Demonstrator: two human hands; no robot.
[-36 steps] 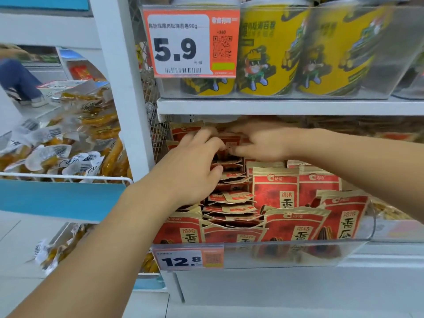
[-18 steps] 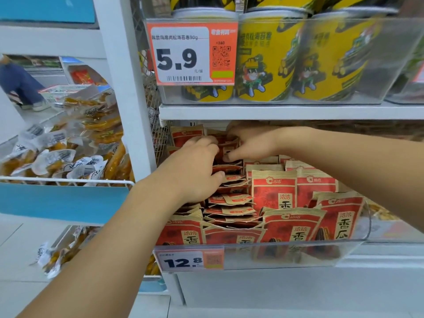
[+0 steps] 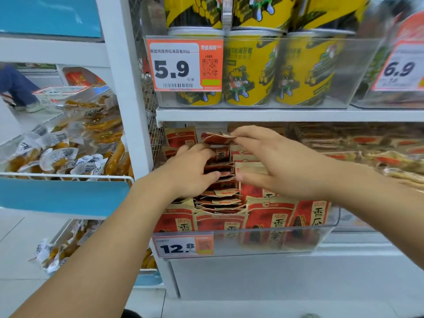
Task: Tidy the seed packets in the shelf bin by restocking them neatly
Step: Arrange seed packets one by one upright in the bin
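Red-and-tan paper seed packets [image 3: 270, 212] standing in rows inside clear plastic shelf bin [image 3: 321, 239], under white shelf [image 3: 286, 114] of yellow snack tubs [image 3: 250, 70]. Right hand [image 3: 282, 164] pinching 1 red packet [image 3: 216, 138] at back of bin, above the rows. Left hand [image 3: 192, 173] just beside, fingers curled onto packet tops in left row; grip unclear. Orange price tag [image 3: 183, 245] on bin front.

Two bare hands, left [image 3: 190, 173] and right [image 3: 280, 166]; three orange-bordered price tags [image 3: 184, 64]; three yellow printed snack tubs [image 3: 249, 70] in front; red-and-tan seed packets [image 3: 270, 214] too many to count.
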